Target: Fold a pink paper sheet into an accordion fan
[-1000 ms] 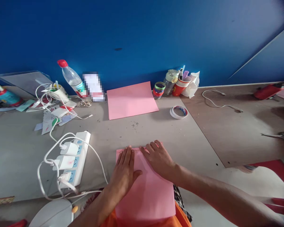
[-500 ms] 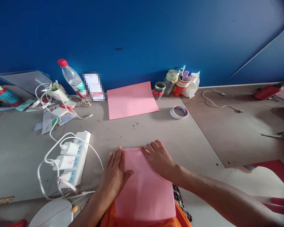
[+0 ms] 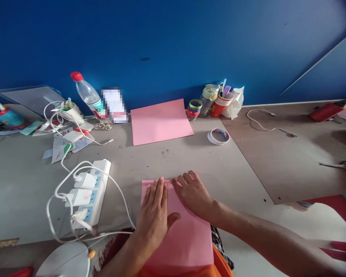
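A folded pink sheet of paper lies at the near edge of the grey table, hanging over it toward me. My left hand lies flat on the sheet's left half, fingers stretched toward the far folded edge. My right hand presses flat on the far right part of the sheet, fingers pointing left along the fold. Neither hand grips anything. A second pink sheet rests farther back against the blue wall.
A white power strip with chargers and white cables lies left of the sheet. A water bottle, cups, tape rolls and paper scraps crowd the back. A brown board covers the right side.
My left hand slid left off the sheet's edge, then came back right onto the sheet. My right hand stayed in place on the fold.
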`<state>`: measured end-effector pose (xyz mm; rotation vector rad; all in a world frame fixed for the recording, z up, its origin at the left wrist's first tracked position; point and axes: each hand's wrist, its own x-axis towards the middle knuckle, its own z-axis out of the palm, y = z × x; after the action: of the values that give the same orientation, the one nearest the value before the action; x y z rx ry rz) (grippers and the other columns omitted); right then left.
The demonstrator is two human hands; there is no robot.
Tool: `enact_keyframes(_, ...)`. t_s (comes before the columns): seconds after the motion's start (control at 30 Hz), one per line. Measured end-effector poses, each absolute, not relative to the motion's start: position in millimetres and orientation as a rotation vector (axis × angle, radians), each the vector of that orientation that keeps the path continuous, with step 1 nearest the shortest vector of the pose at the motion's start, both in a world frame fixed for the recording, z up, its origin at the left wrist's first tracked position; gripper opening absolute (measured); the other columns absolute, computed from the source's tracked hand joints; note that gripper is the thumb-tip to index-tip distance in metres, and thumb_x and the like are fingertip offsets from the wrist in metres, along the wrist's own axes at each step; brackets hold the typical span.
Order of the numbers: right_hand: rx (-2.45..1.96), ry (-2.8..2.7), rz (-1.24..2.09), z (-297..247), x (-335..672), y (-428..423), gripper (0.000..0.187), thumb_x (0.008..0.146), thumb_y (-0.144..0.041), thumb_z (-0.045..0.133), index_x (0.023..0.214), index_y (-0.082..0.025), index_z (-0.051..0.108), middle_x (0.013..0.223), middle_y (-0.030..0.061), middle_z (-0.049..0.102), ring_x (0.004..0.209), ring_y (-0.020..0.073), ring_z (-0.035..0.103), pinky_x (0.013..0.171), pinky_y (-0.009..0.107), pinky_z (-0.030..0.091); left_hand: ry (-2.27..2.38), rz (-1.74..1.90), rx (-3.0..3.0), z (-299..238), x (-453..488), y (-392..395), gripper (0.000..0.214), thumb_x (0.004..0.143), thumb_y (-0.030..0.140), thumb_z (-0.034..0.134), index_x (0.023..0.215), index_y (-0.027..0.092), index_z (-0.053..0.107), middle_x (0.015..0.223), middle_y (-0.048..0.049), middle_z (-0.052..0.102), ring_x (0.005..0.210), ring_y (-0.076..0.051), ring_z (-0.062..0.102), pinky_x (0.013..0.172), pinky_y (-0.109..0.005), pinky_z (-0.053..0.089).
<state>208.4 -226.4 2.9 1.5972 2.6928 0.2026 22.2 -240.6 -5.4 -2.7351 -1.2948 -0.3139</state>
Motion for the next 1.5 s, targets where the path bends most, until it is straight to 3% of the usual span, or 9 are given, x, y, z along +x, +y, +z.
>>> enact_keyframes(0.27,1.618,2.697,0.213,1,211,-228,0.04,0.085,-0.02,0.05,0.125,-0.014,0.052,0.097,0.0106,0.059,0.091,0.0252,0.048,0.091,0.044,0.029,-1.327,-0.26,-2.909,-33,30,-233,0.08,0.085,0.057,0.047,0.141,0.004,0.03,0.145,-0.0245,0.034,0.137,-0.036,0.028,0.106,-0.05,0.035)
enact_keyframes(0.63,1.704,2.624,0.291,-4,237,-240,0.039,0.088,-0.015,0.046,0.127,-0.013,0.053,0.106,0.0125,0.06,0.106,0.0273,0.045,0.096,0.044,0.026,-1.306,-0.222,-2.891,-30,30,-234,0.08,0.083,0.052,0.055,0.14,0.003,0.03,0.145,-0.0258,0.034,0.136,-0.036,0.031,0.105,-0.051,0.037)
enact_keyframes(0.83,1.756,2.584,0.349,-9,247,-247,0.039,0.088,-0.014,0.046,0.126,-0.014,0.055,0.112,0.0118,0.061,0.112,0.027,0.043,0.095,0.043,0.025,-1.317,-0.219,-2.879,-33,29,-234,0.082,0.084,0.054,0.051,0.143,0.005,0.024,0.146,-0.0248,0.033,0.136,-0.035,0.031,0.106,-0.051,0.035)
enact_keyframes(1.1,1.788,2.544,0.409,-8,261,-253,0.038,0.087,-0.016,0.047,0.123,-0.014,0.056,0.112,0.0122,0.061,0.111,0.0265,0.042,0.093,0.041,0.025,-1.261,-0.219,-2.846,-33,29,-233,0.087,0.083,0.065,0.043,0.138,-0.002,0.034,0.144,-0.0269,0.035,0.135,-0.036,0.032,0.107,-0.048,0.034)
enact_keyframes(1.5,1.833,2.499,0.387,-10,269,-258,0.039,0.085,-0.011,0.047,0.123,-0.013,0.057,0.114,0.0119,0.061,0.112,0.0271,0.043,0.092,0.041,0.027,-1.271,-0.257,-2.876,-34,28,-233,0.084,0.086,0.064,0.037,0.141,0.002,0.03,0.145,-0.0264,0.034,0.136,-0.036,0.03,0.106,-0.05,0.034)
